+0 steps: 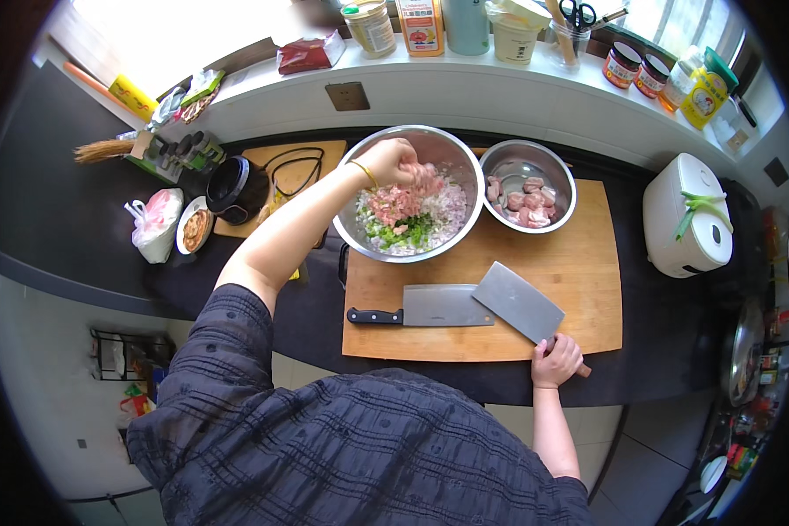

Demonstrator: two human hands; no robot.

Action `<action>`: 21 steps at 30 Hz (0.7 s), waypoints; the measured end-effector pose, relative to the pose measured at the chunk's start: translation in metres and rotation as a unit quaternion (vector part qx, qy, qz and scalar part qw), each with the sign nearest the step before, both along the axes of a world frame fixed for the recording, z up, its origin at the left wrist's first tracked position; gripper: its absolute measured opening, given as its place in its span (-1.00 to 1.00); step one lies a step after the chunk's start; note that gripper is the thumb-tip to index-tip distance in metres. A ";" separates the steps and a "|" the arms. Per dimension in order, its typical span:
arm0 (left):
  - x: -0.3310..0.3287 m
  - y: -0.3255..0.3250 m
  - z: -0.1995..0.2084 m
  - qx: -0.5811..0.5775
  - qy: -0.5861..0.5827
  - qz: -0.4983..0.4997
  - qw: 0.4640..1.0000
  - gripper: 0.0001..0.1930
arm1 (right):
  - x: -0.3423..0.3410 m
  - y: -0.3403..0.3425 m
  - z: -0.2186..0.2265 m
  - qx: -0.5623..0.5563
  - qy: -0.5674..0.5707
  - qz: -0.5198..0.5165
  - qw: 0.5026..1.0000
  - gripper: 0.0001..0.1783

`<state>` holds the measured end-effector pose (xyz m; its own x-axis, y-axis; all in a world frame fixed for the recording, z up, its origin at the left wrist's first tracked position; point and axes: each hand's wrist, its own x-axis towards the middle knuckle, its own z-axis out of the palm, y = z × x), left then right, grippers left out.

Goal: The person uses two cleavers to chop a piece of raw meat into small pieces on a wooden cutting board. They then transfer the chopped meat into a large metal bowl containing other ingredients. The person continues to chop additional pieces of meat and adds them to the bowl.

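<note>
Over the large steel bowl [476, 188] at the back of the board, my left hand [393, 164] is closed on a clump of minced meat [424, 180]. More pink mince lies in that bowl, with chopped green onion [405, 232] and a pale chopped vegetable [451, 210]. My right hand [557, 361] grips the wooden handle of a cleaver [519, 301] at the front of the board. That cleaver's blade tip overlaps a second cleaver [443, 305], which lies flat with its black handle to the left. A smaller steel bowl [570, 206] holds several chunks of raw meat [531, 203].
Beneath the knives is a wooden cutting board [587, 254]. To the right stands a white appliance [685, 230] with green onion pieces on its lid. On the left are a black pot-like appliance [237, 188], a small plate [187, 243] and a plastic bag [155, 230]. Jars [621, 66] line the sill.
</note>
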<state>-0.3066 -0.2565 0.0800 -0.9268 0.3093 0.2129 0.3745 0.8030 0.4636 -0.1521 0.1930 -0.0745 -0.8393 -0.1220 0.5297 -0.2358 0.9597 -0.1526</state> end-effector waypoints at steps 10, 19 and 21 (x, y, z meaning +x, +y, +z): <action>0.004 -0.004 0.034 0.045 -0.112 0.097 0.988 -0.86 | 0.000 0.000 -0.002 0.000 0.005 0.002 1.000 -0.72; 0.003 0.009 0.046 0.230 -0.217 0.153 0.936 -0.83 | 0.000 -0.001 0.001 -0.003 0.007 0.001 1.000 -0.72; -0.003 -0.001 0.047 0.285 -0.209 0.134 0.926 -0.82 | -0.001 0.000 0.000 -0.004 0.003 0.001 1.000 -0.72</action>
